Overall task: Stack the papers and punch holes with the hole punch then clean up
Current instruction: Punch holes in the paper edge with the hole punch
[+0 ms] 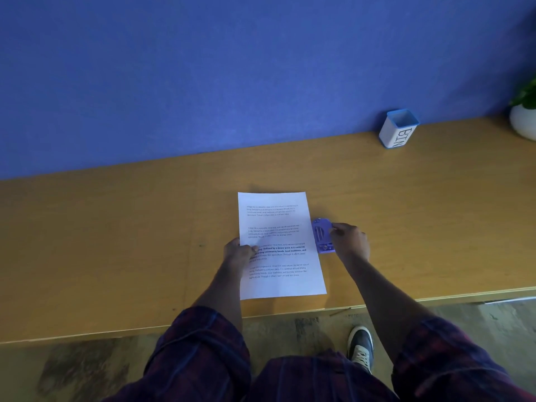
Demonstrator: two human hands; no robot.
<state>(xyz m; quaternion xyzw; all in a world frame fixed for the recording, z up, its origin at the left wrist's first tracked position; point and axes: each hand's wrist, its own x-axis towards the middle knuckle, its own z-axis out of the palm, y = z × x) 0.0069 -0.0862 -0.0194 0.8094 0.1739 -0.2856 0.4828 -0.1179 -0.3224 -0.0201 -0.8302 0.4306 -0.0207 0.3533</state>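
Because the wooden table (116,242) is wide and mostly bare, the papers (280,245) lie flat in the middle with room all round. They look like one neat pile, so I think the stacking is done. The left hand (237,253) rests on the left edge, fingers pressed down, likely to stop the pile sliding. The right hand (349,240) curls round the small purple hole punch (322,235), which touches the right edge. A white tub marked BIN (398,129) and a plant pot (525,120) sit far back, out of the way.
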